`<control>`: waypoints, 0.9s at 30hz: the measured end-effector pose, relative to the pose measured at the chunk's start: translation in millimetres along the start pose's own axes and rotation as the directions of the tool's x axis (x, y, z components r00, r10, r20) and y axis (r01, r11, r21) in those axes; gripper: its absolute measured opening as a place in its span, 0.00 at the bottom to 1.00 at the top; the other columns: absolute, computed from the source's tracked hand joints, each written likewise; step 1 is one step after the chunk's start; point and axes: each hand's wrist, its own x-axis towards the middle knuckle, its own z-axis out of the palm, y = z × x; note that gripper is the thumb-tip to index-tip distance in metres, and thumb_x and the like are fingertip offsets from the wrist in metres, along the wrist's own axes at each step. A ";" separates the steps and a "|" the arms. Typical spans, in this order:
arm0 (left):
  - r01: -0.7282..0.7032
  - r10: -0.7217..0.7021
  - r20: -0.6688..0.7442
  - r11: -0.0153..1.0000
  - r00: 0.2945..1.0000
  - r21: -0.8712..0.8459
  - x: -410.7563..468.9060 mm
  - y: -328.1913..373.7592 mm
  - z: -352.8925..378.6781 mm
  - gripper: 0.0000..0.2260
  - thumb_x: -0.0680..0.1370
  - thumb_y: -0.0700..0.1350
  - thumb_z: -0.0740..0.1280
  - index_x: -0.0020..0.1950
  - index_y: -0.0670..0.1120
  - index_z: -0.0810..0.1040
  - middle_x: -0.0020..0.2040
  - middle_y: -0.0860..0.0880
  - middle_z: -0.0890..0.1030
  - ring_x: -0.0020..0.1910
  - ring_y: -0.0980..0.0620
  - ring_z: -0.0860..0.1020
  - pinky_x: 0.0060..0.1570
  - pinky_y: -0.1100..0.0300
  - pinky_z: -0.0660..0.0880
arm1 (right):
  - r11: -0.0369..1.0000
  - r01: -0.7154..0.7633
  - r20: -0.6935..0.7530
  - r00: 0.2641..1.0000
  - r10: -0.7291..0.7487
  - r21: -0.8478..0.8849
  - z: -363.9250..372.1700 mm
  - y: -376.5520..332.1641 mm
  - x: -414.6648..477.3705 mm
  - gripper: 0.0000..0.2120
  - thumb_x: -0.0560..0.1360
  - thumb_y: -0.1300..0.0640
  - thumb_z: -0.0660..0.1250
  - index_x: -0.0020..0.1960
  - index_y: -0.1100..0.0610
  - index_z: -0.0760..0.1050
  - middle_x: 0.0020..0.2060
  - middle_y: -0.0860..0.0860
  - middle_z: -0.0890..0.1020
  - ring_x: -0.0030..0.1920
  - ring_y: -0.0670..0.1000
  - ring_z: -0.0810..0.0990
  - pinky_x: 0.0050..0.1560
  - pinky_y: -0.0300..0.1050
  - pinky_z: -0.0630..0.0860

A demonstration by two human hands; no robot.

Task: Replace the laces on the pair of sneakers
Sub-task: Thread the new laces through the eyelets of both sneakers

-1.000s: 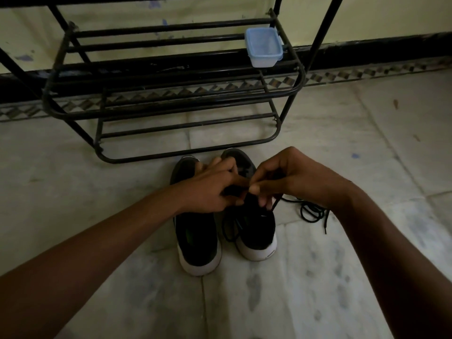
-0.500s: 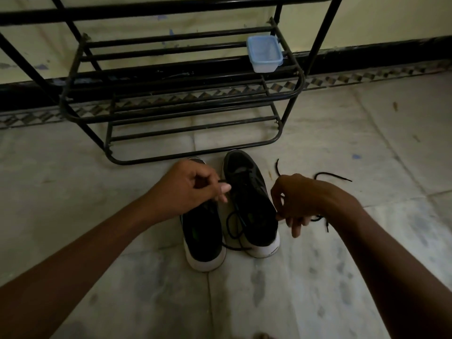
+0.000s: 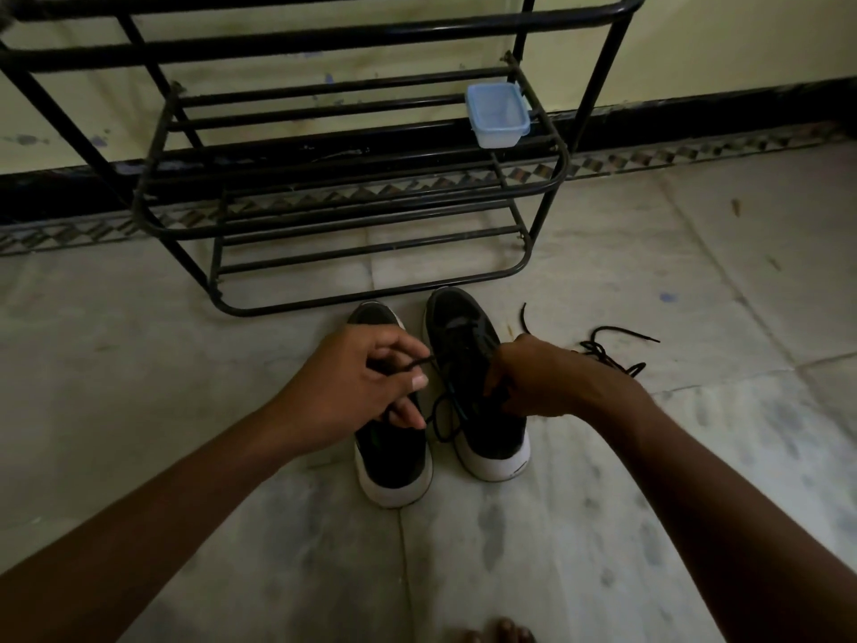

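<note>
Two black sneakers with white soles stand side by side on the floor, toes toward the rack: the left sneaker (image 3: pixel 393 461) and the right sneaker (image 3: pixel 468 345). A black lace (image 3: pixel 443 410) runs through the right sneaker and hangs in a loop between the pair. My left hand (image 3: pixel 352 387) covers the left sneaker's front and pinches one end of that lace. My right hand (image 3: pixel 542 378) is shut on the other end, over the right sneaker's opening. A second loose black lace (image 3: pixel 612 350) lies tangled on the floor to the right.
A black metal shoe rack (image 3: pixel 352 197) stands just beyond the sneakers against the wall, with a small blue-lidded plastic box (image 3: pixel 496 114) on its shelf. Toes (image 3: pixel 501 633) show at the bottom edge. Pale tiled floor (image 3: pixel 695 271) spreads all around.
My hands first parted from the middle of the right sneaker, drawing the lace out. Since then my right hand has moved back over the right sneaker. The view has shifted closer.
</note>
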 end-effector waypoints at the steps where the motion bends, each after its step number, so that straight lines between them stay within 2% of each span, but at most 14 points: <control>1: -0.016 0.016 -0.020 1.000 1.000 0.024 -1.1 -0.6 1.1 0.09 0.79 0.35 0.70 0.59 0.42 0.80 0.48 0.41 0.83 0.36 0.42 0.86 0.36 0.58 0.82 | 1.000 0.017 0.002 1.000 -0.017 0.009 -0.6 0.6 0.0 0.13 0.76 0.59 0.70 0.59 0.51 0.83 0.52 0.52 0.83 0.50 0.52 0.83 0.52 0.47 0.83; 4: -0.025 0.029 -0.051 0.997 0.998 0.074 -1.7 -3.4 2.0 0.08 0.80 0.35 0.69 0.57 0.43 0.81 0.48 0.42 0.83 0.36 0.45 0.87 0.38 0.58 0.83 | 0.992 0.097 -0.030 0.995 -0.095 0.083 -8.6 4.2 -6.7 0.11 0.76 0.59 0.71 0.57 0.52 0.84 0.45 0.44 0.84 0.44 0.37 0.81 0.49 0.38 0.79; 6: -0.019 0.020 -0.006 0.996 1.000 0.092 -2.3 -6.6 1.8 0.07 0.79 0.35 0.69 0.55 0.43 0.82 0.46 0.44 0.84 0.38 0.47 0.87 0.41 0.55 0.84 | 0.974 0.112 -0.094 0.991 -0.095 0.195 -20.1 7.9 -16.3 0.09 0.78 0.61 0.68 0.56 0.54 0.83 0.38 0.42 0.82 0.36 0.35 0.79 0.41 0.31 0.74; 8: -0.025 0.012 0.089 0.989 0.996 0.148 -3.3 -10.1 3.4 0.06 0.79 0.36 0.70 0.54 0.45 0.83 0.44 0.46 0.86 0.41 0.50 0.87 0.46 0.55 0.84 | 0.944 0.116 -0.233 0.972 -0.044 0.307 -31.2 12.8 -24.8 0.08 0.79 0.63 0.66 0.52 0.53 0.81 0.37 0.47 0.83 0.34 0.39 0.81 0.38 0.34 0.76; 11: -0.075 0.005 0.231 0.951 0.973 0.299 -2.4 -15.5 8.8 0.10 0.77 0.37 0.73 0.55 0.49 0.85 0.46 0.53 0.87 0.46 0.59 0.86 0.54 0.60 0.82 | 0.875 0.198 -0.507 0.859 0.062 0.442 -37.1 16.7 -26.1 0.06 0.80 0.63 0.65 0.49 0.55 0.80 0.38 0.50 0.85 0.36 0.45 0.84 0.43 0.42 0.80; 13: -0.126 0.009 0.311 0.925 0.950 0.359 1.2 -15.6 12.8 0.12 0.76 0.39 0.75 0.58 0.51 0.85 0.48 0.56 0.87 0.48 0.64 0.84 0.56 0.60 0.81 | 0.764 0.287 -0.588 0.796 0.146 0.578 -33.8 15.3 -19.8 0.05 0.80 0.64 0.65 0.51 0.59 0.80 0.39 0.54 0.86 0.38 0.52 0.86 0.43 0.48 0.83; 15: -0.162 0.029 0.334 0.912 0.942 0.377 6.4 -11.5 15.6 0.12 0.74 0.46 0.78 0.57 0.53 0.85 0.47 0.59 0.87 0.47 0.65 0.84 0.54 0.60 0.82 | 0.673 0.338 -0.608 0.766 0.210 0.658 -29.0 13.0 -11.6 0.04 0.80 0.64 0.66 0.52 0.61 0.80 0.39 0.55 0.86 0.39 0.56 0.86 0.43 0.52 0.84; 16: -0.175 0.060 0.293 0.907 0.954 0.382 10.0 -9.2 16.8 0.10 0.73 0.49 0.78 0.54 0.54 0.86 0.45 0.59 0.86 0.45 0.64 0.84 0.51 0.59 0.82 | 0.643 0.356 -0.615 0.754 0.231 0.678 -26.9 13.0 -7.6 0.04 0.80 0.64 0.66 0.52 0.61 0.80 0.40 0.56 0.86 0.39 0.56 0.86 0.43 0.52 0.84; 18: -0.204 0.178 0.101 0.882 0.979 0.424 22.4 -6.0 19.3 0.05 0.75 0.53 0.75 0.50 0.54 0.85 0.41 0.58 0.85 0.41 0.63 0.83 0.46 0.60 0.82 | 0.576 0.398 -0.623 0.736 0.263 0.714 -26.7 12.3 -2.2 0.04 0.81 0.62 0.66 0.52 0.62 0.80 0.40 0.56 0.86 0.39 0.58 0.86 0.42 0.50 0.83; 20: -0.212 0.296 -0.117 0.860 0.948 0.465 42.2 -5.8 22.4 0.03 0.77 0.49 0.74 0.49 0.53 0.84 0.40 0.58 0.83 0.38 0.64 0.81 0.40 0.68 0.78 | 0.521 0.431 -0.622 0.734 0.272 0.737 -29.3 12.0 0.8 0.06 0.81 0.62 0.66 0.51 0.64 0.80 0.40 0.57 0.86 0.39 0.60 0.85 0.41 0.50 0.83; 22: -0.191 0.314 -0.200 0.862 0.928 0.470 69.9 -9.3 23.5 0.08 0.76 0.45 0.75 0.54 0.52 0.82 0.44 0.58 0.82 0.38 0.63 0.79 0.39 0.71 0.72 | 0.504 0.448 -0.624 0.736 0.261 0.739 -31.9 11.8 3.6 0.07 0.81 0.62 0.66 0.50 0.66 0.80 0.39 0.59 0.85 0.36 0.60 0.83 0.40 0.50 0.82; 23: -0.183 0.284 -0.164 0.872 0.945 0.454 84.8 -12.3 24.1 0.13 0.75 0.44 0.76 0.57 0.52 0.81 0.48 0.58 0.83 0.40 0.63 0.80 0.40 0.70 0.72 | 0.500 0.452 -0.627 0.734 0.262 0.738 -33.0 12.4 5.5 0.07 0.81 0.62 0.66 0.49 0.66 0.79 0.38 0.59 0.85 0.34 0.59 0.82 0.38 0.49 0.82; 25: -0.213 0.228 0.014 0.886 0.974 0.412 108.3 -15.9 26.9 0.21 0.73 0.44 0.79 0.64 0.52 0.79 0.54 0.57 0.83 0.49 0.63 0.81 0.48 0.68 0.75 | 0.499 0.458 -0.636 0.721 0.276 0.736 -33.8 14.3 8.7 0.07 0.81 0.64 0.66 0.48 0.67 0.79 0.36 0.58 0.84 0.31 0.55 0.80 0.35 0.45 0.78; 27: -0.255 0.220 0.135 0.895 0.966 0.365 124.9 -20.3 35.2 0.24 0.72 0.44 0.79 0.66 0.50 0.78 0.53 0.56 0.84 0.53 0.63 0.81 0.54 0.65 0.78 | 0.505 0.447 -0.634 0.714 0.297 0.739 -32.1 19.4 12.2 0.07 0.81 0.63 0.65 0.48 0.66 0.77 0.36 0.57 0.83 0.31 0.53 0.78 0.34 0.43 0.76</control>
